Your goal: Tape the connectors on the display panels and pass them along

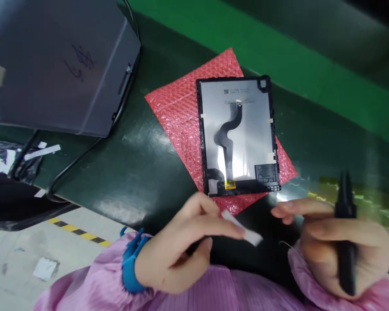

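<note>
A display panel (249,142) with a black frame, silver back and dark ribbon cable (227,129) lies on red bubble wrap (178,116). Just below its lower left corner, my left hand (184,242) holds a small white strip (254,237) at its fingertips; a blue band circles that wrist. To the right of the strip, my right hand (346,246) is closed round a black tool (346,255) with a narrow double tip pointing up. Its index finger reaches out to the left. Neither hand clearly touches the panel.
A large grey box-like device (61,60) with cables fills the upper left of the dark green table (129,172). White scraps (43,151) and black plastic lie at the left edge. Yellowish transparent film (369,201) is behind my right hand. Striped tape (79,232) marks the floor.
</note>
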Demonstrator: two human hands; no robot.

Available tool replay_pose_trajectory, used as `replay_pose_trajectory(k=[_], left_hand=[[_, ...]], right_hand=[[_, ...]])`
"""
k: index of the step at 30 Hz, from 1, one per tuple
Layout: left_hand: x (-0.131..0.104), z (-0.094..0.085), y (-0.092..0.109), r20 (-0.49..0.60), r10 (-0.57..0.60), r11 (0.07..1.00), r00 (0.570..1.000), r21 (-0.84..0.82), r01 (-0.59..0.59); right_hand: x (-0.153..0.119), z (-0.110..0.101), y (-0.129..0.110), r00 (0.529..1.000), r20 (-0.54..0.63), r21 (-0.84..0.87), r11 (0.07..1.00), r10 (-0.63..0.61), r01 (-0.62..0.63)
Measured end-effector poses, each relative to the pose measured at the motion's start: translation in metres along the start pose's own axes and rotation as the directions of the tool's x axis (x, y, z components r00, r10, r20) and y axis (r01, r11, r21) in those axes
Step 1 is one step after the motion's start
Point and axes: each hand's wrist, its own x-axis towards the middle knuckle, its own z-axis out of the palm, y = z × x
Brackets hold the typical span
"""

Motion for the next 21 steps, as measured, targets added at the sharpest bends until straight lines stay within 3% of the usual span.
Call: replay_pose_trajectory(k=[2, 5, 8, 11, 14, 18, 21], left_hand=[[-0.004, 0.004, 0.007, 0.155, -0.076, 0.994, 0.985, -0.062, 0.087], [-0.010, 0.010, 0.009, 0.211, -0.117, 0.990, 0.970, -0.055, 0.131], [-0.012, 0.011, 0.006, 0.214, -0.113, 0.990, 0.970, -0.057, 0.128], [-0.010, 0.005, 0.004, 0.121, -0.101, 0.994, 0.988, -0.030, 0.105], [-0.006, -0.006, 0.003, 0.006, -0.088, 0.988, 0.996, 0.131, 0.087], [0.002, -0.020, 0.000, -0.003, 0.003, 0.920, 1.000, 0.392, -0.002], [0.006, -0.025, -0.004, 0.028, 0.064, 0.821, 0.998, 0.566, -0.069]], right_hand=[[0.001, 0.002, -0.014, 0.984, 0.177, -0.027, 1.000, -0.003, 0.008], [0.001, 0.011, -0.025, 0.969, 0.246, 0.011, 1.000, -0.007, 0.005], [0.000, 0.013, -0.028, 0.976, 0.220, 0.027, 1.000, -0.009, 0.003], [0.008, 0.003, -0.029, 0.992, 0.118, 0.087, 0.995, 0.044, -0.054], [0.034, -0.006, -0.029, 0.989, 0.081, 0.068, 0.989, 0.127, -0.133], [0.084, 0.008, -0.016, 0.911, 0.353, 0.048, 0.968, 0.215, -0.247], [0.114, 0.029, 0.001, 0.881, 0.427, 0.092, 0.960, 0.203, -0.265]])
